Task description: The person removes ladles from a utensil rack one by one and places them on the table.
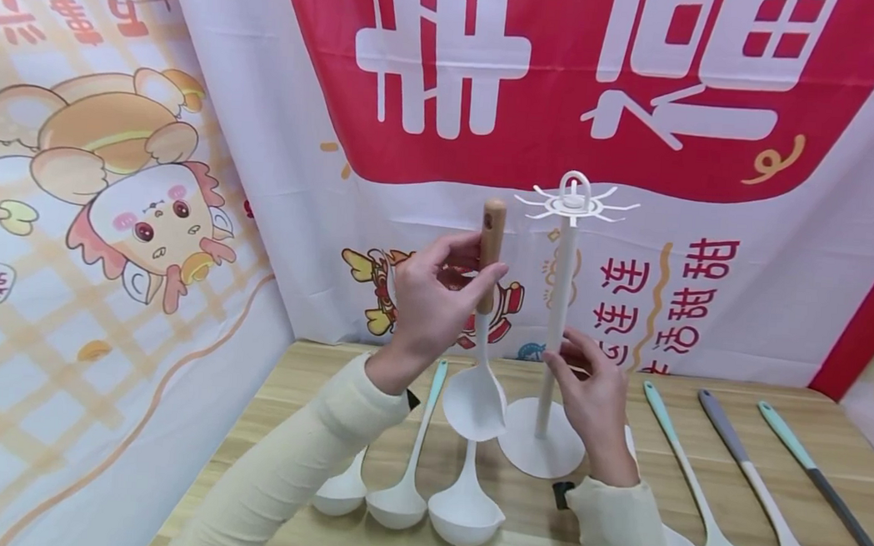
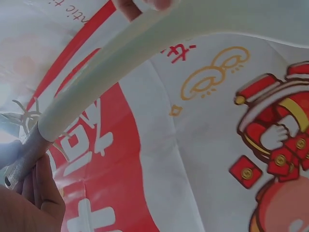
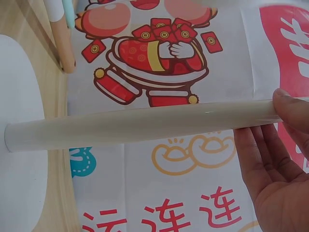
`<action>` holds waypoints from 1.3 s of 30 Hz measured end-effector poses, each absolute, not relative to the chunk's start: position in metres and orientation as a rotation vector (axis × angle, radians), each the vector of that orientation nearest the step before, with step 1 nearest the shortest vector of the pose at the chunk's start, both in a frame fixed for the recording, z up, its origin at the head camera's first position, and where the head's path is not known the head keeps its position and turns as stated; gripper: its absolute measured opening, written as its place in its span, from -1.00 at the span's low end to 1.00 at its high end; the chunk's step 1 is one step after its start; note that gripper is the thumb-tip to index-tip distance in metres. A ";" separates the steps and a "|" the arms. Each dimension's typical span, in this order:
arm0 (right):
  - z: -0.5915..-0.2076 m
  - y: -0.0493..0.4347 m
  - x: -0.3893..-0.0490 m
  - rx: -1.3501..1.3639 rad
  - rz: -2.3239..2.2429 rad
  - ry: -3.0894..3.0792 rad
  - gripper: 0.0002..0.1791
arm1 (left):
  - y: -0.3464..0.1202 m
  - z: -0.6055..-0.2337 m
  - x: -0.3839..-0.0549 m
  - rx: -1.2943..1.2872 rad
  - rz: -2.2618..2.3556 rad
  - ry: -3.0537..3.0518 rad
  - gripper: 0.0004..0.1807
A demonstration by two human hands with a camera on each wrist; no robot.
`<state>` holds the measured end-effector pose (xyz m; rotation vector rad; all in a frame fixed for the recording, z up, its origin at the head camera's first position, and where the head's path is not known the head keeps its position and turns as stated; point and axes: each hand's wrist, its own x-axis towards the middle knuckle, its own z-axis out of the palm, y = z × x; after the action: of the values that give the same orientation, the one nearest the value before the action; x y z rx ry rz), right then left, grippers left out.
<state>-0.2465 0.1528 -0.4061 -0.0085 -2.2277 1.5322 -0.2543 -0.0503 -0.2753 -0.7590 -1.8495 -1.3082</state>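
My left hand pinches the wooden handle of a white ladle between thumb and fingers. The ladle hangs upright, bowl down, just left of a white utensil stand. In the left wrist view, the wooden handle and pale neck slant across the frame. My right hand grips the stand's pole around its lower middle, thumb on one side and fingers on the other. Several thin hooks spread from a ring at the stand's top; they carry nothing. Its round base rests on the table.
Left of the base lie a mint-handled ladle, another ladle partly behind my sleeve, and a white ladle. Several more lie right, including a grey-handled ladle. A printed cloth hangs behind the wooden table.
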 end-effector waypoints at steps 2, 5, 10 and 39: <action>-0.406 0.153 -0.246 -0.013 1.539 -2.231 -0.52 | -0.058 -0.279 -0.255 -0.743 -1.308 -1.859 -0.55; -0.405 0.153 -0.245 -0.015 1.550 -2.236 -0.52 | -0.072 -0.283 -0.257 -0.722 -1.313 -1.869 -0.56; -0.404 0.154 -0.245 -0.020 1.561 -2.244 -0.50 | -0.093 -0.286 -0.263 -0.697 -1.302 -1.884 -0.58; -0.406 0.153 -0.246 -0.026 1.554 -2.237 -0.50 | -0.240 -0.328 -0.322 -0.352 -0.959 -2.577 -0.68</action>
<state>-0.2459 0.1529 -0.4063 -0.0260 -2.2367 1.5539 -0.3217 -0.2402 -0.3282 -0.3518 -2.5774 -0.9594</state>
